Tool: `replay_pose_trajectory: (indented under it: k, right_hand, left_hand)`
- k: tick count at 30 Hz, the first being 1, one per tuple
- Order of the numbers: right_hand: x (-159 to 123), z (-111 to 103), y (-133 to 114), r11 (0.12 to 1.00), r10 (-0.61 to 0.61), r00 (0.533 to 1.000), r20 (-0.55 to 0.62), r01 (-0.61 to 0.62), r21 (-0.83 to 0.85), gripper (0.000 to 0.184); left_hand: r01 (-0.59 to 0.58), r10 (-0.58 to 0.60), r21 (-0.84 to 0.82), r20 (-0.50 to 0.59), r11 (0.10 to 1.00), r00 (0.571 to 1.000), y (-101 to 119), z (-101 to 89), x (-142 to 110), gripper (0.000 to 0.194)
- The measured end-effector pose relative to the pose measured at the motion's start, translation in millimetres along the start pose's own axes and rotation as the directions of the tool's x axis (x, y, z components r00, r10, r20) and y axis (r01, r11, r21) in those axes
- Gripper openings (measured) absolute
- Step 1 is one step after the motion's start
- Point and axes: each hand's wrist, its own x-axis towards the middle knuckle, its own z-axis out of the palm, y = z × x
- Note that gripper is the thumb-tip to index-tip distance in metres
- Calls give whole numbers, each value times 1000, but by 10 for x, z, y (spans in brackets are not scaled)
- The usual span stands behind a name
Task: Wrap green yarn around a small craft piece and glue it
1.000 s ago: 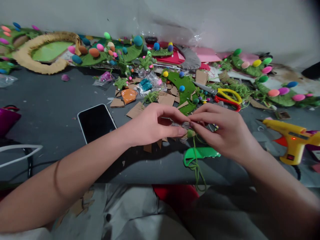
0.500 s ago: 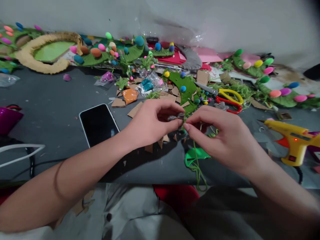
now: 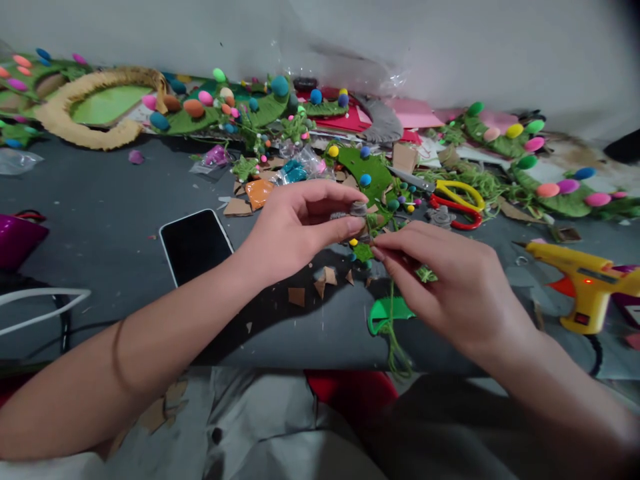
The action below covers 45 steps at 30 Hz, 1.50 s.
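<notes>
Piece, probably yarn — in left hand

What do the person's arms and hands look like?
The left hand and right hand wear no gloves. The left forearm and right forearm look bare. A thin dark line crosses the left one: band or shadow, I can't tell. Whitish cloth, probably sleeve, shows lower left.

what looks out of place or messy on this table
Cardboard scraps lie scattered across the table, with more below its front edge, perhaps dropped. Green yarn trails loosely to that edge. Nothing looks clearly damaged.
</notes>
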Motion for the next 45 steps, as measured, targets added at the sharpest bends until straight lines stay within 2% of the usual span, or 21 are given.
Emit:
replay_pose_trajectory:
  k: [4, 7, 14, 19, 23, 28, 31, 35, 38, 41, 45]
  right_hand:
    - [-31, -6, -16, 985, -56, 998, 3, 56, -161, 15]
    - [-53, -8, -14, 973, -82, 997, -11, 78, -217, 13]
    - [-64, 25, -41, 974, -86, 994, -70, 70, -215, 24]
    - [-68, 44, -69, 991, -64, 987, -149, 45, -128, 22]
    - [-75, 38, -16, 994, -83, 991, -107, 75, -82, 24]
    - [-79, 33, 77, 965, -157, 985, -76, 136, -225, 25]
    - [-93, 31, 97, 962, -162, 984, -74, 141, -234, 28]
    - [-100, 48, 95, 983, -129, 989, -79, 116, -145, 25]
    - [-69, 81, 118, 996, -64, 997, -53, 67, 61, 17]
    - [-21, 106, 177, 973, -28, 1000, -1, 27, 231, 15]
    - [27, 97, 262, 958, 15, 999, 40, -26, 286, 13]
  left_hand:
    - [45, -45, -19, -3, 999, 999, 12, 1, -3, 25]
    - [48, -48, -14, -8, 999, 999, 14, 2, -8, 25]
    - [70, -70, -89, -3, 994, 998, -15, -3, 3, 25]
    - [68, -71, -156, -11, 985, 997, -25, 6, 5, 23]
    - [87, -89, -131, -11, 988, 996, -36, 12, 1, 26]
    - [135, -130, -197, 40, 971, 991, -65, -12, 12, 27]
    - [190, -179, -237, 68, 953, 981, -62, -24, 25, 26]
    - [280, -253, -314, 124, 907, 959, -31, -14, 35, 24]
    - [295, -234, -305, 220, 905, 947, -25, -12, 30, 22]
    - [270, -189, -232, 320, 934, 928, -35, -32, 18, 22]
    - [216, -187, -31, 385, 976, 904, -17, -66, -5, 25]
